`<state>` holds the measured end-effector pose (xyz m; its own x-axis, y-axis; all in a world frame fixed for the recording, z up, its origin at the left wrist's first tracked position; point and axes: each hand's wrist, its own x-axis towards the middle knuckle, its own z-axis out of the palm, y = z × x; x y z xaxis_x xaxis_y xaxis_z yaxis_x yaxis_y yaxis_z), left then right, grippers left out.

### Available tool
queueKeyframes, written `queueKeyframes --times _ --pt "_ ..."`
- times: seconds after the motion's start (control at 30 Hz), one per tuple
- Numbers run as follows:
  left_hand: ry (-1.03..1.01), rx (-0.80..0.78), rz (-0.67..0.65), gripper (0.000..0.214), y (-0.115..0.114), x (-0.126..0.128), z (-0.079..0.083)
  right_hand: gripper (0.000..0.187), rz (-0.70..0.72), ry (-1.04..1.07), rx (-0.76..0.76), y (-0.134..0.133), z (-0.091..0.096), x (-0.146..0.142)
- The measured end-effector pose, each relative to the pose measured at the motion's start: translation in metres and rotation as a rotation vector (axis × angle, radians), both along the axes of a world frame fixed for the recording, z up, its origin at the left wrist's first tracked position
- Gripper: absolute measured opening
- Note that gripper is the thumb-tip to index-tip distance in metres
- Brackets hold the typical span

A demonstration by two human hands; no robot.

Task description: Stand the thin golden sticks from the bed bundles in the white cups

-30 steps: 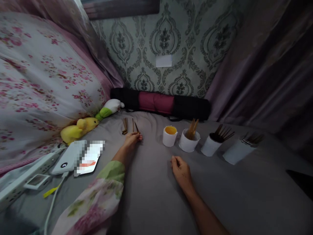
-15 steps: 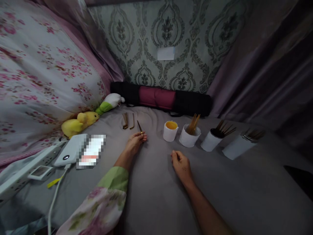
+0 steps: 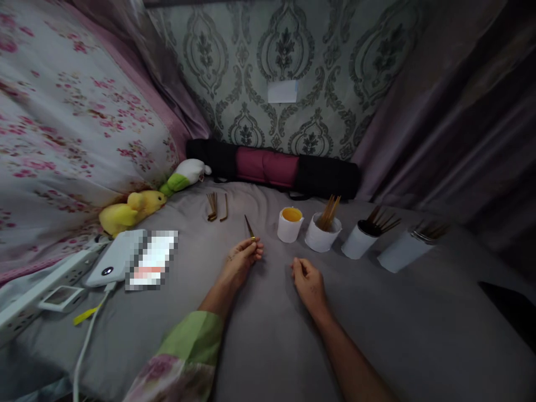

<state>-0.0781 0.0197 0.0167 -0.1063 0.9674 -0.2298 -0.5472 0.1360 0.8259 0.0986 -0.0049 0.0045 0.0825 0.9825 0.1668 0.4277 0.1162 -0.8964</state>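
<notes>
My left hand (image 3: 242,260) pinches a thin brown stick with a gold band (image 3: 250,229), its tip pointing up and away. My right hand (image 3: 307,282) rests on the grey sheet (image 3: 272,335) with the fingers curled loosely, nothing visible in them. Beyond my left hand lies a small bundle of similar sticks (image 3: 216,207). Ahead of my right hand stands a row of white cups: one with yellow contents (image 3: 290,224), one with light sticks (image 3: 323,230), one with dark sticks (image 3: 360,237), and one tipped over (image 3: 402,249).
A yellow plush toy (image 3: 129,210) and a green-white plush (image 3: 184,175) lie at the left by a floral pillow (image 3: 62,128). A power bank (image 3: 111,263), cable and power strip (image 3: 29,304) sit at the near left. A black and maroon roll (image 3: 272,170) lies along the wall.
My left hand picked one stick out of the bundle and drew it back and to the right toward the cups. The right hand stayed put.
</notes>
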Motion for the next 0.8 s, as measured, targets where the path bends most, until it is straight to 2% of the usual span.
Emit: queueKeyframes --times 0.4,0.57,0.8 --pt "-0.083 -0.011 -0.114 0.029 -0.035 0.033 0.009 0.035 -0.007 0.027 -0.01 0.0 0.0 -0.001" --pt "-0.001 0.016 -0.12 0.031 -0.041 0.038 0.004 0.033 -0.011 0.029 0.003 -0.001 0.001 0.0" --pt "0.184 0.088 -0.109 0.035 -0.044 0.03 -0.008 0.034 -0.015 0.058 -0.039 -0.003 0.007 -0.001"
